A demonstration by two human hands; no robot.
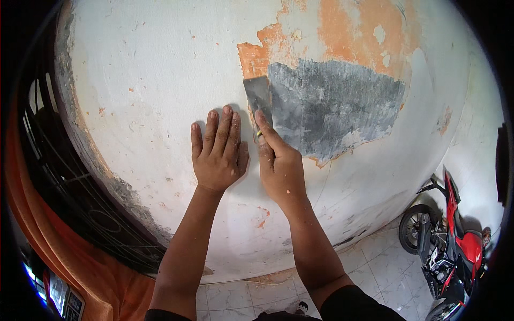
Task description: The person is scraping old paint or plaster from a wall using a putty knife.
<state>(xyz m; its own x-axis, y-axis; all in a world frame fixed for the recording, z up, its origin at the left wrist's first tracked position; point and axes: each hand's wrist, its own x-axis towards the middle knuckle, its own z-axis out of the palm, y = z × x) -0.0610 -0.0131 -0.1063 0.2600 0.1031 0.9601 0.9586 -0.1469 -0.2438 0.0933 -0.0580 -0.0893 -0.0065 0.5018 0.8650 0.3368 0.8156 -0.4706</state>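
Note:
My right hand (280, 160) grips a scraper (258, 92), index finger stretched along its flat metal blade. The blade's far edge meets the wall at the left border of a stripped patch. Bare grey plaster (337, 101) shows in that patch, with an orange paint layer (253, 60) above and around it. To the left, my left hand (217, 150) lies flat on the white painted wall (155, 80), fingers stretched out and holding nothing. The scraper's handle is mostly hidden inside my right hand.
A dark metal grille (101, 214) and an orange curtain (69, 257) stand on the left, by a crumbling wall edge (131, 198). At the lower right a red and black motorcycle (452, 241) is parked on the tiled floor (369, 262).

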